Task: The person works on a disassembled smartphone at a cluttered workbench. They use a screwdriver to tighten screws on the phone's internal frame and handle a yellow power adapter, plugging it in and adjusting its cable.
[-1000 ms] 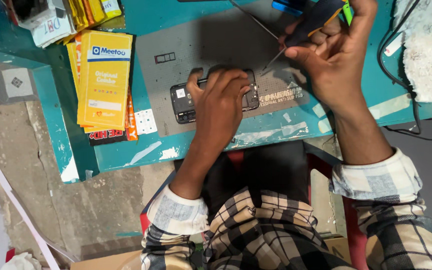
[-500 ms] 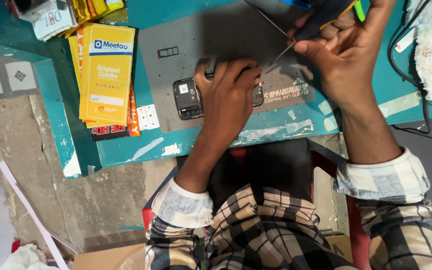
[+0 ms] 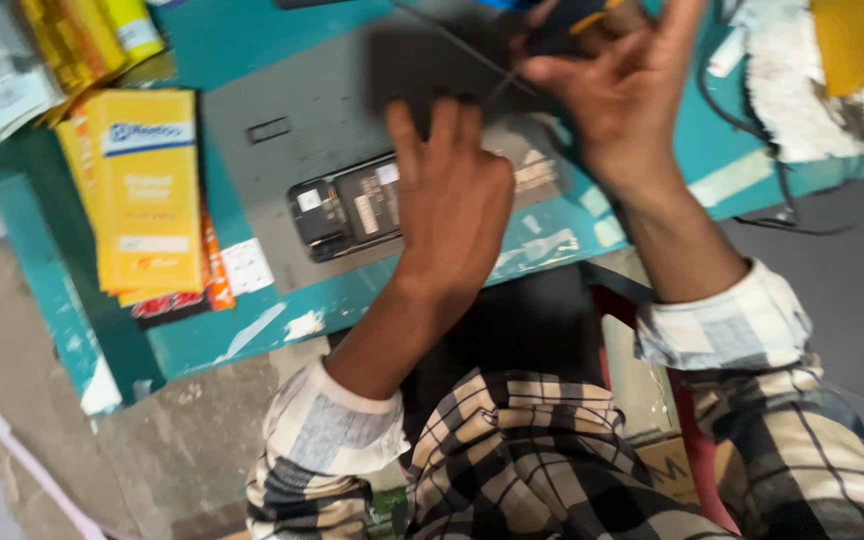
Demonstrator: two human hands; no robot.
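I see a stack of flat yellow rectangular card packages (image 3: 147,190) with a blue-and-white band near the top, lying on the teal bench at left, an orange-red pack edge (image 3: 214,280) showing beneath. More yellow packets (image 3: 92,35) sit top left beside a pale box (image 3: 7,85). Small white labels (image 3: 367,205) mark the opened dark phone (partly under my left hand (image 3: 452,200)).

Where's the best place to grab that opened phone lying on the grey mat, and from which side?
Grip the opened phone by its bare left end, pinching its two long edges. It lies flat and lengthwise on the grey mat, and the left hand covers its right end, so likely approach from the left.
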